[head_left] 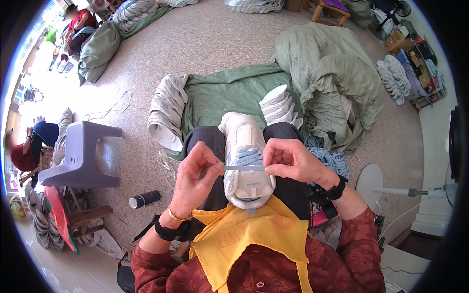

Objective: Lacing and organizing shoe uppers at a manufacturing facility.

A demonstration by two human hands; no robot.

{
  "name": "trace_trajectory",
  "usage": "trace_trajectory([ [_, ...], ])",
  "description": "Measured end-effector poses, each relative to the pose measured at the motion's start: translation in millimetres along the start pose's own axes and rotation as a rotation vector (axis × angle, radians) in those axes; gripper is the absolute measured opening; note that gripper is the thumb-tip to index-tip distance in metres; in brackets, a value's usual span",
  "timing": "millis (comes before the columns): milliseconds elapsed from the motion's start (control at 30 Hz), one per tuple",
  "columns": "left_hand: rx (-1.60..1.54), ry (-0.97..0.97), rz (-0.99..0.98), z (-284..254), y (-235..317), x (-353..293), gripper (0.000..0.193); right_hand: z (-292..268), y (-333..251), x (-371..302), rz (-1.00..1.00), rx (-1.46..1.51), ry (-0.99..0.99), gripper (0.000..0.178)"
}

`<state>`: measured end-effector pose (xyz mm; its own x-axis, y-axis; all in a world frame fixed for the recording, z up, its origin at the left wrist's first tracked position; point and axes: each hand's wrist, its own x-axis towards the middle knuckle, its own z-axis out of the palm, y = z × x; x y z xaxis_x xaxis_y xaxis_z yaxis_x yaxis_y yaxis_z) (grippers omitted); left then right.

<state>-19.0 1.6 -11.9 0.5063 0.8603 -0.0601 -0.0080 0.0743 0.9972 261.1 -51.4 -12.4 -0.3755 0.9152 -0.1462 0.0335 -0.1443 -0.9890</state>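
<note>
Left hand (196, 173): thumb and forefinger pinched together on one end of a pale blue lace (244, 168). Right hand (295, 161): same pinch on the other end; lace ran straight between the two. White shoe (240, 139) lay between the hands, beneath the strand, toe pointing away. Blue lace pile (328, 157): just right of right hand. Dark bottle (145, 199): left of left hand, on floor (134, 171).

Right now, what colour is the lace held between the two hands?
Light grey-blue lace, seen best in the head view.
</note>
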Motion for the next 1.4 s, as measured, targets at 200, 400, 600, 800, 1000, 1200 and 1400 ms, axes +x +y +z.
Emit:
trace_trajectory([
  [200, -0.009, -0.013, -0.068, -10.2, 2.4, -5.5, 0.017, -15.9, -16.1, -11.1, 0.025, 0.358, 0.123, 0.012],
  [400, -0.019, -0.085, -0.062, -10.0, -3.5, -6.4, 0.017, -42.4, 6.6, -30.4, -0.015, 0.488, 0.307, 0.011],
  [600, -0.029, -0.110, -0.068, -3.0, -13.5, -4.4, 0.014, -66.1, 11.9, -45.8, -0.038, 0.606, 0.492, 0.023],
  [800, -0.076, -0.099, -0.064, 14.7, -24.6, -3.6, 0.017, -80.1, 21.4, -48.3, -0.035, 0.557, 0.724, 0.035],
  [1000, 0.016, -0.038, 0.011, 23.0, -33.1, -4.5, 0.019, -89.4, 39.1, -47.3, 0.151, 0.271, 0.931, 0.030],
  [1200, 0.177, -0.083, -0.025, 27.5, -18.9, -6.4, 0.016, 2.0, -14.0, -15.7, 0.031, -0.224, 0.395, 0.022],
  [1400, 0.150, -0.036, 0.208, 42.0, -10.8, 0.0, 0.019, 38.9, -21.6, 5.9, -0.076, -0.270, 0.138, 0.027],
])
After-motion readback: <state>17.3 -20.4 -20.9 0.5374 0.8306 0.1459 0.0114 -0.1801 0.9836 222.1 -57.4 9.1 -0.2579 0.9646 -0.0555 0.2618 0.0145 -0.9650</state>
